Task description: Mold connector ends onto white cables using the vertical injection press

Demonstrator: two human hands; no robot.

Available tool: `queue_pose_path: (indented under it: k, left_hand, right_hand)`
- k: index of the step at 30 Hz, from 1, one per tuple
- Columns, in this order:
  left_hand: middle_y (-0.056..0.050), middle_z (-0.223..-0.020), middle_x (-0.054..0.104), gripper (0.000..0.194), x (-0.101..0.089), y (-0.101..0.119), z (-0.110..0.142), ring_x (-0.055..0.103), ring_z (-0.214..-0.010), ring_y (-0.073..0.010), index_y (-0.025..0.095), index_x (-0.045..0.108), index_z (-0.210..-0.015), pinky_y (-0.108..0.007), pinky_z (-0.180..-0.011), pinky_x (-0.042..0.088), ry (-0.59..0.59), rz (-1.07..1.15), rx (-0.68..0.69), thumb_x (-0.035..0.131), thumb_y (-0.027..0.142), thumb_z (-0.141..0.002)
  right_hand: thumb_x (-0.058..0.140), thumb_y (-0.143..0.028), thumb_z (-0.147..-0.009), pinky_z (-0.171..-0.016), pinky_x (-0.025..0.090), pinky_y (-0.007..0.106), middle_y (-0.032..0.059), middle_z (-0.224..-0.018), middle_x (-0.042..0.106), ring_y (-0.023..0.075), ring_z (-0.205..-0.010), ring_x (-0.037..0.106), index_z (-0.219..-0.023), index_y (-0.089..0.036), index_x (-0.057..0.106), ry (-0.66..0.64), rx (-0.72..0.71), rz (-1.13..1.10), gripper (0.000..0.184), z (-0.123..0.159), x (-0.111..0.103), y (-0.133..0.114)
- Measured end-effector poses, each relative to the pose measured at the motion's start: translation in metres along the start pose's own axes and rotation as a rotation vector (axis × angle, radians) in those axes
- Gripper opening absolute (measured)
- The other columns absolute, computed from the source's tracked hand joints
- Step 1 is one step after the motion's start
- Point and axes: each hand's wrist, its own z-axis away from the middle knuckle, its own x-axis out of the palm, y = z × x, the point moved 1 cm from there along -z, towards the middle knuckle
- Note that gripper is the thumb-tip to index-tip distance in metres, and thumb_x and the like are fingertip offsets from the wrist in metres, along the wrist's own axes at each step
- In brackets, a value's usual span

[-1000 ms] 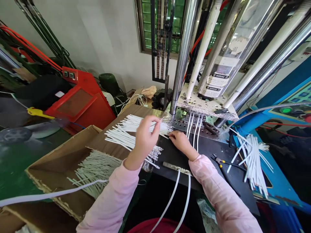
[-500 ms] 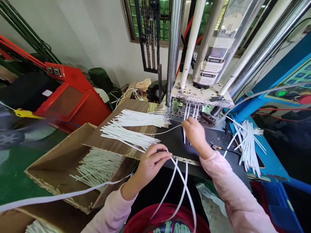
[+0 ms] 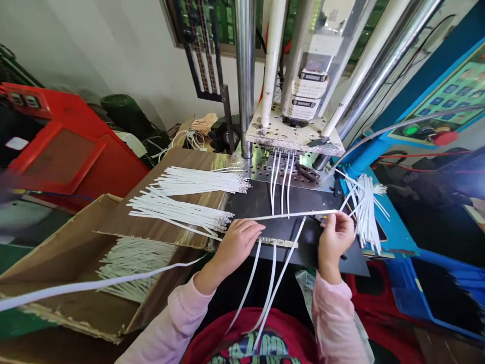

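My right hand (image 3: 333,240) pinches a long white cable (image 3: 291,215) near one end, above the right side of the black work plate (image 3: 265,202). The cable stretches across the plate towards my left hand (image 3: 238,246), which lies with its fingers together at the plate's front left edge. Its fingertips are close to the cable, but I cannot tell whether they hold it. Several white cables run down from a small metal clamp bar (image 3: 278,242) towards me. Two bundles of white cables (image 3: 200,182) lie on a brown board (image 3: 189,159) left of the plate.
A press with chrome columns (image 3: 245,65) stands over a perforated steel plate (image 3: 261,162). A loose bunch of white cables (image 3: 366,212) lies at right, by a blue control panel (image 3: 435,96). Left are a cardboard box (image 3: 64,263) holding white strips and a red cabinet (image 3: 64,146).
My right hand has moved right from above the plate and now pinches a long cable. My left hand has shifted slightly right. The view has swung right.
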Motion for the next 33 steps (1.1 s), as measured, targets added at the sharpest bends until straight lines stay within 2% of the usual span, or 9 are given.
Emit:
queue_pose_path:
  k: [5, 9, 15, 18, 21, 25, 28, 30, 33]
  left_hand:
    - [-0.004, -0.115, 0.067, 0.031, 0.017, 0.009, -0.058, 0.062, -0.100, -0.0171, 0.022, 0.067, -0.117, -0.031, -0.088, 0.047, -0.336, -0.036, 0.211, 0.049, 0.007, -0.096]
    - [-0.004, -0.115, 0.061, 0.050, 0.045, 0.024, -0.093, 0.058, -0.102, -0.0177, 0.034, 0.061, -0.131, -0.031, -0.086, 0.042, -0.403, -0.186, 0.446, 0.051, 0.003, -0.094]
    - [-0.005, -0.093, 0.062, 0.012, 0.069, 0.033, -0.115, 0.057, -0.095, -0.0213, 0.018, 0.072, -0.086, -0.034, -0.084, 0.042, -0.382, -0.304, 0.558, 0.063, 0.014, -0.092]
    - [-0.007, -0.102, 0.065, 0.010, 0.047, 0.025, -0.112, 0.059, -0.097, -0.0209, 0.015, 0.069, -0.090, -0.035, -0.087, 0.046, -0.171, -0.301, 0.541, 0.060, 0.015, -0.094]
    - [-0.009, -0.115, 0.066, 0.014, 0.003, 0.015, -0.092, 0.061, -0.104, -0.0204, 0.016, 0.068, -0.106, -0.036, -0.092, 0.050, 0.107, -0.199, 0.453, 0.057, 0.016, -0.097]
    - [-0.006, -0.113, 0.069, 0.021, -0.051, 0.006, -0.054, 0.066, -0.104, -0.0174, 0.021, 0.066, -0.110, -0.035, -0.093, 0.055, 0.470, -0.017, 0.181, 0.058, 0.010, -0.095]
    - [-0.002, -0.102, 0.072, 0.018, -0.072, 0.005, -0.027, 0.070, -0.092, -0.0150, 0.021, 0.066, -0.105, -0.033, -0.085, 0.058, 0.744, 0.177, -0.030, 0.060, 0.008, -0.093]
    - [-0.002, -0.097, 0.073, 0.017, -0.073, 0.005, -0.012, 0.070, -0.090, -0.0148, 0.020, 0.067, -0.102, -0.032, -0.084, 0.058, 0.658, 0.280, -0.093, 0.063, 0.007, -0.091]
    - [-0.003, -0.097, 0.074, 0.016, -0.060, 0.005, 0.005, 0.069, -0.095, -0.0158, 0.020, 0.070, -0.100, -0.032, -0.088, 0.056, 0.328, 0.325, -0.111, 0.063, 0.008, -0.091]
  right_hand:
    - [0.068, -0.043, -0.088, -0.057, 0.052, 0.027, 0.0026, -0.088, 0.065, 0.0144, -0.067, 0.063, -0.097, -0.019, 0.058, 0.084, -0.008, -0.162, 0.027, -0.028, -0.010, -0.017]
    - [0.070, -0.036, -0.088, -0.057, 0.052, 0.028, 0.0015, -0.086, 0.067, 0.0147, -0.065, 0.063, -0.095, -0.019, 0.062, 0.167, -0.112, -0.207, 0.021, -0.057, -0.038, -0.048]
    - [0.071, -0.027, -0.089, -0.079, 0.056, 0.036, 0.0045, -0.092, 0.072, 0.0197, -0.083, 0.069, -0.096, -0.020, 0.071, -0.166, -0.341, 0.087, 0.011, -0.034, -0.062, -0.062]
    - [0.066, -0.022, -0.092, -0.086, 0.056, 0.036, 0.0046, -0.095, 0.074, 0.0195, -0.090, 0.070, -0.099, -0.022, 0.071, -0.481, -0.500, 0.156, 0.009, -0.006, -0.054, -0.047]
    - [0.059, -0.021, -0.096, -0.086, 0.057, 0.034, 0.0052, -0.098, 0.074, 0.0192, -0.092, 0.070, -0.099, -0.024, 0.070, -0.742, -0.522, 0.168, 0.012, 0.023, -0.040, -0.032]
    - [0.052, -0.024, -0.100, -0.083, 0.056, 0.036, 0.0059, -0.099, 0.073, 0.0212, -0.092, 0.069, -0.099, -0.025, 0.068, -0.917, -0.469, 0.255, 0.016, 0.054, -0.025, -0.025]
    - [0.049, -0.025, -0.101, -0.081, 0.054, 0.036, 0.0066, -0.098, 0.072, 0.0214, -0.090, 0.068, -0.099, -0.024, 0.067, -0.968, -0.479, 0.327, 0.017, 0.064, -0.020, -0.027]
    - [0.048, -0.024, -0.102, -0.080, 0.053, 0.036, 0.0063, -0.096, 0.071, 0.0210, -0.087, 0.067, -0.098, -0.023, 0.065, -0.984, -0.506, 0.382, 0.018, 0.067, -0.018, -0.030]
    - [0.046, -0.022, -0.102, -0.077, 0.050, 0.035, 0.0068, -0.092, 0.069, 0.0215, -0.082, 0.065, -0.098, -0.022, 0.063, -0.999, -0.581, 0.503, 0.018, 0.069, -0.017, -0.037]
